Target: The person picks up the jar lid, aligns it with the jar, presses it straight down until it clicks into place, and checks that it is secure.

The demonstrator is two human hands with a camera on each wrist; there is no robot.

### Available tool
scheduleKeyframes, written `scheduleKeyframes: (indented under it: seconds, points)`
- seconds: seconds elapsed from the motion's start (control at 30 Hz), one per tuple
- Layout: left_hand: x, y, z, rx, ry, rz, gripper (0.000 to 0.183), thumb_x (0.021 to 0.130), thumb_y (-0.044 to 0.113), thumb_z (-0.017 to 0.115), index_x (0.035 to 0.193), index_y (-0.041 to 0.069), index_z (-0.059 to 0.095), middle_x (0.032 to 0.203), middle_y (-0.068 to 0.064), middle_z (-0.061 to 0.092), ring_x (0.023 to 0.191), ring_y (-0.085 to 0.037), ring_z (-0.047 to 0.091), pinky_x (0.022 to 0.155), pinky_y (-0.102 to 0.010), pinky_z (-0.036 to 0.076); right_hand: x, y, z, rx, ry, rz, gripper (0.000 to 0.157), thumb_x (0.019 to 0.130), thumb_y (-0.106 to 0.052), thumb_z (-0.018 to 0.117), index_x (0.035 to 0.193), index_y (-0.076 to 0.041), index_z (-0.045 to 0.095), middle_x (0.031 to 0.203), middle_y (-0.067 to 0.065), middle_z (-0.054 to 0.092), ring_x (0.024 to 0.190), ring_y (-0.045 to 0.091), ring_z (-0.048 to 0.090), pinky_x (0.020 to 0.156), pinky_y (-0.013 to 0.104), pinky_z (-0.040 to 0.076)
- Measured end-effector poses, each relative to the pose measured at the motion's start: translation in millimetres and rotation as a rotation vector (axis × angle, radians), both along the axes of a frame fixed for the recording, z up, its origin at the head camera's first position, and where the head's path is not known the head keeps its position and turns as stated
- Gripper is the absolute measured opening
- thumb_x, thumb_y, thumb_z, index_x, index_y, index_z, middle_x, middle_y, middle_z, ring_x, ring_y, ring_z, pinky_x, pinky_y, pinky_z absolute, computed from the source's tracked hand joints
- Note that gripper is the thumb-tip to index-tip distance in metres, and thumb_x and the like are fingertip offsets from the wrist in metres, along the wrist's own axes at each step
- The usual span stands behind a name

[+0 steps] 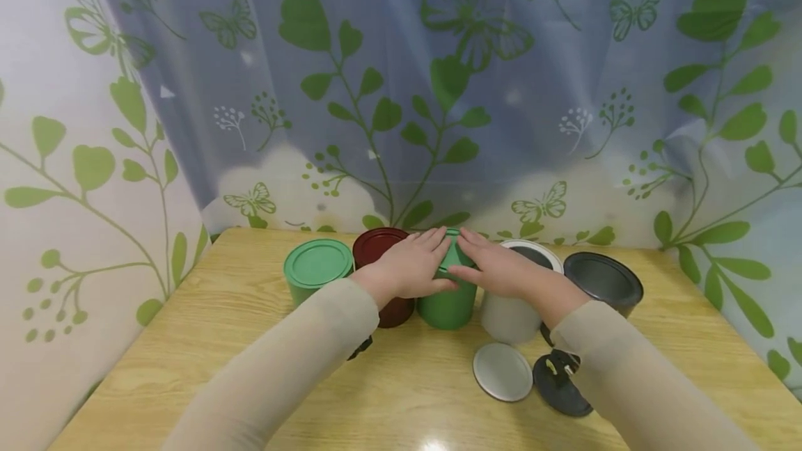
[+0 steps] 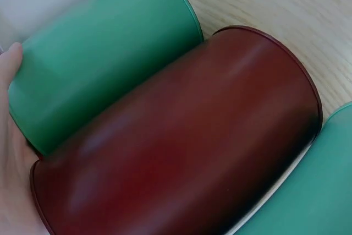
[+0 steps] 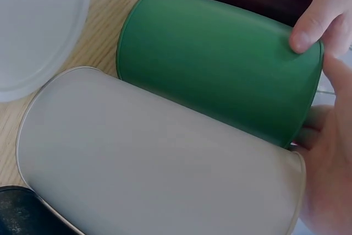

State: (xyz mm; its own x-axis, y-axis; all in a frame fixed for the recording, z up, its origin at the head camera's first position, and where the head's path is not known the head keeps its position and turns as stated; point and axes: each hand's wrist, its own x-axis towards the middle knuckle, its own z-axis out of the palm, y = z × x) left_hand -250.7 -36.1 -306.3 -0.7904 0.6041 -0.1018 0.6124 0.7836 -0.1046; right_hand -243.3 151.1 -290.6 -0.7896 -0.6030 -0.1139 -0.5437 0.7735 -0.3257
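A green canister (image 1: 446,308) stands in the middle of a row of canisters, with a green lid (image 1: 452,255) on its top. My left hand (image 1: 410,266) lies over the lid's left side, fingers stretched out. From the right, my right hand (image 1: 501,270) rests on the same lid with straight fingers. Both thumbs reach down toward the canister's near side; in the right wrist view a thumb (image 3: 302,36) touches its wall. Beside it stand a dark red canister (image 2: 181,130) and a white canister (image 3: 159,152). The hands hide much of the lid.
Farther left is a lighter green canister (image 1: 318,264) with its lid on. A black canister (image 1: 603,277) stands at the far right. In front lie a grey round lid (image 1: 502,372) and a black lid (image 1: 560,392), on the wooden table (image 1: 188,339). A patterned curtain (image 1: 401,89) hangs behind.
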Motion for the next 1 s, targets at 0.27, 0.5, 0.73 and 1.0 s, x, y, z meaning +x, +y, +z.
scheduleKeyframes:
  seconds: [0.27,0.5,0.73,1.0]
  points:
    - [0.4,-1,-2.2,-0.015,0.000,0.006,0.085,0.091,0.064,0.035,0.150,0.009,0.007,0.156,-0.009,0.003,0.141,-0.021,0.005,0.113,-0.037,0.013,-2.6,-4,0.4,0.015,-0.026,0.022,0.077,0.097,-0.051,0.039,0.148,-0.001,0.012,0.154,0.018,0.003,0.140,0.035,0.004,0.109,0.054,0.013]
    - [-1.2,3,5.6,-0.024,-0.005,0.001,0.083,0.091,0.063,0.036,0.150,0.010,0.012,0.155,-0.007,0.008,0.142,-0.021,0.006,0.112,-0.040,0.014,-7.0,-3,4.9,0.066,-0.024,0.027,0.076,0.097,-0.051,0.037,0.148,-0.001,0.012,0.154,0.016,0.004,0.140,0.034,0.002,0.110,0.052,0.012]
    - [-3.3,3,11.1,-0.021,-0.009,0.001,0.085,0.089,0.063,0.042,0.150,0.011,0.017,0.155,-0.007,0.012,0.141,-0.022,0.010,0.112,-0.043,0.016,-10.3,-5,8.1,0.116,0.005,0.055,0.075,0.097,-0.051,0.036,0.147,0.001,0.016,0.153,0.018,0.009,0.140,0.034,0.004,0.109,0.056,0.012]
    - [4.9,-2,5.2,-0.042,0.039,-0.003,0.084,0.090,0.062,0.040,0.151,0.011,0.012,0.155,-0.010,0.003,0.142,-0.024,0.003,0.112,-0.046,0.012,-8.5,0,0.6,0.048,0.019,0.041,0.069,0.099,-0.046,0.036,0.147,0.000,0.018,0.153,0.018,0.009,0.140,0.034,0.006,0.109,0.054,0.013]
